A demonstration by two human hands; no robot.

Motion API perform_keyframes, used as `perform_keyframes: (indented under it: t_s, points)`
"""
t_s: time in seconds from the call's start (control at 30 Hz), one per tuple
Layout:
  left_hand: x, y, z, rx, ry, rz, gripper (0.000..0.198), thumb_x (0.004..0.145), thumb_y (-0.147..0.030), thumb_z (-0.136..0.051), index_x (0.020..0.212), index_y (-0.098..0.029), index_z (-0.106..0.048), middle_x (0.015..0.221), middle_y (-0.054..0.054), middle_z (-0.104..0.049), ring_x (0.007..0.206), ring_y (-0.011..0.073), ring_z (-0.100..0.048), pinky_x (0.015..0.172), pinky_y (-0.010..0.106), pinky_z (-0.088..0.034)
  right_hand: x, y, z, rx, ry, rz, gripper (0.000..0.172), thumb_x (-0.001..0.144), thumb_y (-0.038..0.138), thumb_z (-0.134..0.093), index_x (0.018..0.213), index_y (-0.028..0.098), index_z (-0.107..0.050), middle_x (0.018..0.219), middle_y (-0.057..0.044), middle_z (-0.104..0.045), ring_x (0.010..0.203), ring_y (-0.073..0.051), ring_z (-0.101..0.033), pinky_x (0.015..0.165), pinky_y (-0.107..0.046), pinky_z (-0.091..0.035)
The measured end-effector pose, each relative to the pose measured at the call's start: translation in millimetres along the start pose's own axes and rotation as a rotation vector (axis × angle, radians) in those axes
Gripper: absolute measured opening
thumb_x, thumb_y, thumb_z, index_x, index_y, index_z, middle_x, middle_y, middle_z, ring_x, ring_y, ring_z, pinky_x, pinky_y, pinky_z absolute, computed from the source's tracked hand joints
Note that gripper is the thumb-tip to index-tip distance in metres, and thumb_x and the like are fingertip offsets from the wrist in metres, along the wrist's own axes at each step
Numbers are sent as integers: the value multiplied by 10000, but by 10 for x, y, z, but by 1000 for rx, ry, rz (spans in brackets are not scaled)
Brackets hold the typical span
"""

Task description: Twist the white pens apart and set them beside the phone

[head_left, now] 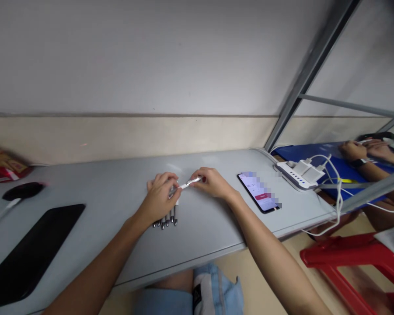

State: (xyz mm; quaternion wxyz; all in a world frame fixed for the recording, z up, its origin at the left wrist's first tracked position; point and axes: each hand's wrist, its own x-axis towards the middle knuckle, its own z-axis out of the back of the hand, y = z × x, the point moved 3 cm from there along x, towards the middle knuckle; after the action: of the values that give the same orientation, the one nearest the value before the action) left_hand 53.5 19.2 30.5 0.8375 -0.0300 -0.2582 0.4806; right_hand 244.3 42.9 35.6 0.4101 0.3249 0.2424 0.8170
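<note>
Between my two hands is a white pen (184, 186), lying slantwise just above the table. My left hand (160, 196) is closed on its left end, thumb and fingers pinching. My right hand (212, 183) pinches the other end, where a clip-like white part shows. Whether the pen is in one piece or two I cannot make out. Several grey-white pens (172, 215) with silver tips lie side by side on the table, partly hidden under my left hand, tips towards me.
A phone (258, 192) with a lit screen lies right of my hands, beside a white power strip (297, 175) with plugs and cables. A black mat (39, 253) and a red packet (6, 166) are at left. Past a metal frame (301, 92), another person's hands (367, 151) work. A red stool (350, 253) stands below.
</note>
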Motion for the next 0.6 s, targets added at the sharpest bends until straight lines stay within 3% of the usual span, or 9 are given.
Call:
perform_keyframes:
  t_s: [0.17,0.4,0.6]
  points:
    - [18,68,5,26,6,-33,244,968,-333,-344,983,-199,-547,889,35,-617,880,206,-544,825,375,-341,8,-35,-16,304,38,-150,317,823,468,-602,836,157,-661,696,7,-555,627,-107,-447,599,-237,-326]
    - [19,81,35,96,-20,-121,256,988,-282,-292,1010,-191,-531,932,46,-622,884,197,-524,808,356,-315,-20,-72,-71,637,203,-407,501,851,609,-478,715,142,-598,531,59,-331,460,-72,-261,462,-239,-202]
    - [23,76,100,261,-70,-145,212,946,-197,-340,866,-190,-537,833,46,-634,830,220,-501,745,357,-310,-1,-103,-117,609,190,-416,506,858,612,-459,646,157,-529,533,54,-338,465,-73,-264,470,-239,-210]
